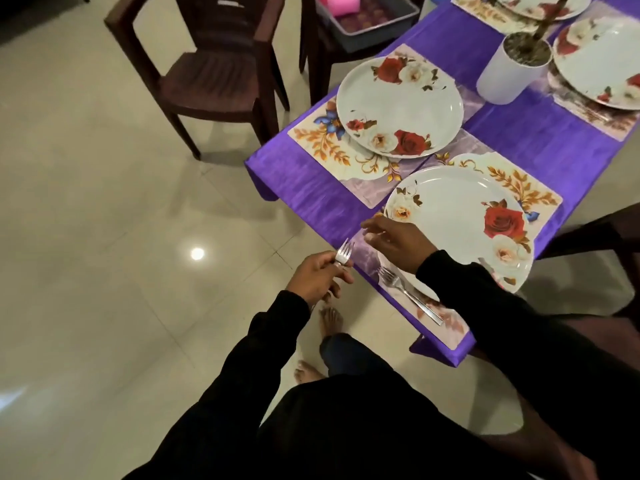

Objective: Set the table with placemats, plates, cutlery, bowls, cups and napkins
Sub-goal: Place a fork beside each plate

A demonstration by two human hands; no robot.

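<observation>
My left hand (317, 277) grips a bundle of forks (343, 254) by the handles, tines up, just off the table's near corner. A single fork (407, 294) lies on the near floral placemat (446, 323), left of the near rose-patterned plate (457, 220). My right hand (394, 239) hovers over that plate's left rim with relaxed fingers and holds nothing. Beyond it, a second plate (400, 105) sits on its placemat (322, 138). Two more plates (602, 60) lie at the far right on the purple tablecloth (540, 140).
A white cup-shaped planter (512, 69) stands mid-table. Dark wooden chairs (207, 74) stand on the tiled floor to the left; one holds a grey tub (367, 20) with pink items. Another chair (602, 237) is at the right. My bare feet are below the table corner.
</observation>
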